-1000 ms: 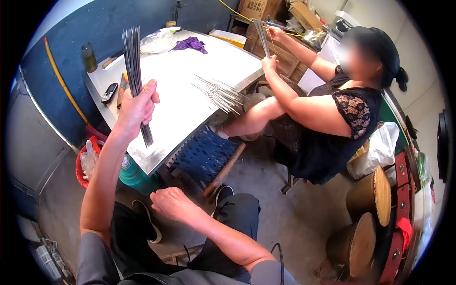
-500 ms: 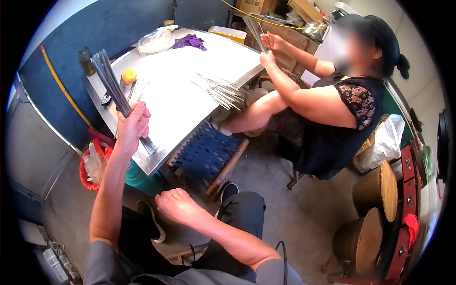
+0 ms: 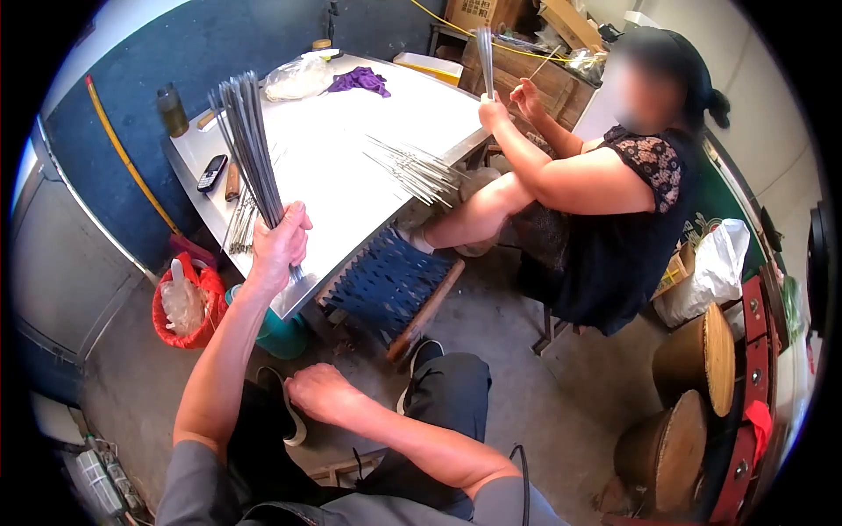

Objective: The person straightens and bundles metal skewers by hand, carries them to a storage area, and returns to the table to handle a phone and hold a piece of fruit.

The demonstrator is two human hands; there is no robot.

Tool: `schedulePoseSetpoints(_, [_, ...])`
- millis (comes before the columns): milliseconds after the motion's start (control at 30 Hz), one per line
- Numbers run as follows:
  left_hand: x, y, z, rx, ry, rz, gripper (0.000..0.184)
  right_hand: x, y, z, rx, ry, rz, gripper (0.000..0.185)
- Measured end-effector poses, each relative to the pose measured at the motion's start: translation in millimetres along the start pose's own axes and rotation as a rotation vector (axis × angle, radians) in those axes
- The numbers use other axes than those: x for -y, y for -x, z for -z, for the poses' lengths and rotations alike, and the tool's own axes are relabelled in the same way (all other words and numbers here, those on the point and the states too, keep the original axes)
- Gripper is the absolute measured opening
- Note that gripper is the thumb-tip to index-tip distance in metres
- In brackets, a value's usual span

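Note:
My left hand [image 3: 282,238] is wrapped round a bundle of long thin grey metal rods [image 3: 252,145], held upright over the table's near left corner. The rods fan apart at the top, and their lower ends show below the fist. My right hand [image 3: 324,393] is a fist above my lap, with no rod sticking out of it. More thin rods [image 3: 243,223] lie on the white table [image 3: 324,145] behind the bundle. A loose pile of pale rods [image 3: 414,171] lies at the table's right edge, some ends jutting past it.
Across the corner, a co-worker [image 3: 605,193] holds a small rod bundle [image 3: 486,66] and a single rod. A phone [image 3: 211,173], purple cloth [image 3: 360,81] and plastic bag [image 3: 300,77] are on the table. Below stand a red-lined bin [image 3: 210,289] and a blue woven stool [image 3: 386,280].
My left hand has moved right with the rod bundle, whose top has spread. My right fist has shifted slightly down. The co-worker has drawn one rod away from the small bundle.

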State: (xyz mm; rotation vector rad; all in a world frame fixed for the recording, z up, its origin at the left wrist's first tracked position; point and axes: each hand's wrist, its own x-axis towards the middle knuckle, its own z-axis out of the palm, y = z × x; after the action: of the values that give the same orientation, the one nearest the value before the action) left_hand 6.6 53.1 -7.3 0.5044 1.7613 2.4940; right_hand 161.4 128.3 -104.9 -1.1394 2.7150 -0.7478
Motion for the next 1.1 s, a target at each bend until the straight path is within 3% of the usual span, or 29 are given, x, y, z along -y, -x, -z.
schedulePoseSetpoints(133, [-13,-1,-12,0.010,-0.015,-0.148,0.031,-3,7,-2,-0.031,0.002,0.000,0.018])
schedulePoseSetpoints(367, [22,-1,-3,-0.104,-0.061,-0.123,0.029,-3,16,1,-0.099,0.036,-0.039,0.012])
schedulePoseSetpoints(800, [22,-5,8,-0.027,-0.075,-0.085,0.027,-5,1,-10,-0.134,-0.013,-0.005,0.009])
schedulePoseSetpoints(900, [20,-8,5,-0.047,-0.036,-0.101,0.027,-11,1,-16,-0.054,0.000,0.022,0.017])
schedulePoseSetpoints(1100, [21,-9,6,-0.067,-0.083,-0.107,0.029,-10,3,-21,-0.046,0.027,0.009,0.017])
